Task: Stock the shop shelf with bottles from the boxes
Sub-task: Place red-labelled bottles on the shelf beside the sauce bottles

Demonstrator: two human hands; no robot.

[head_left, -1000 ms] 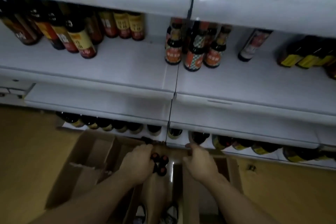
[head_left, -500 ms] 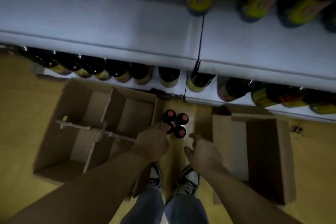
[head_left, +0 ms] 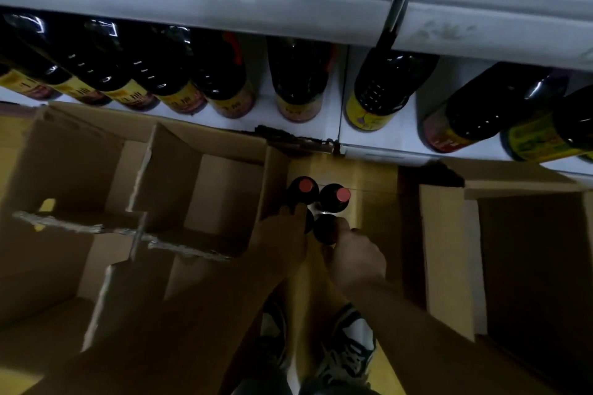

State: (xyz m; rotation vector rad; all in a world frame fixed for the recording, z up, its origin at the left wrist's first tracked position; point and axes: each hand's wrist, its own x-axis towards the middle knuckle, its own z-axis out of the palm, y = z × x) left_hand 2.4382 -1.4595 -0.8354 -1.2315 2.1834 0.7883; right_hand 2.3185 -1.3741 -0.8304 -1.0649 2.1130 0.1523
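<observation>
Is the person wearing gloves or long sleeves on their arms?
No. The left hand and right hand wear no gloves, and both forearms show no sleeves. I can't spot a watch or rings, but the picture is dim.

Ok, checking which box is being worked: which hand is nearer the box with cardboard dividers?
Left. The left hand is right beside the divided box's right wall; the right hand is farther right, beyond the bottles.
</observation>
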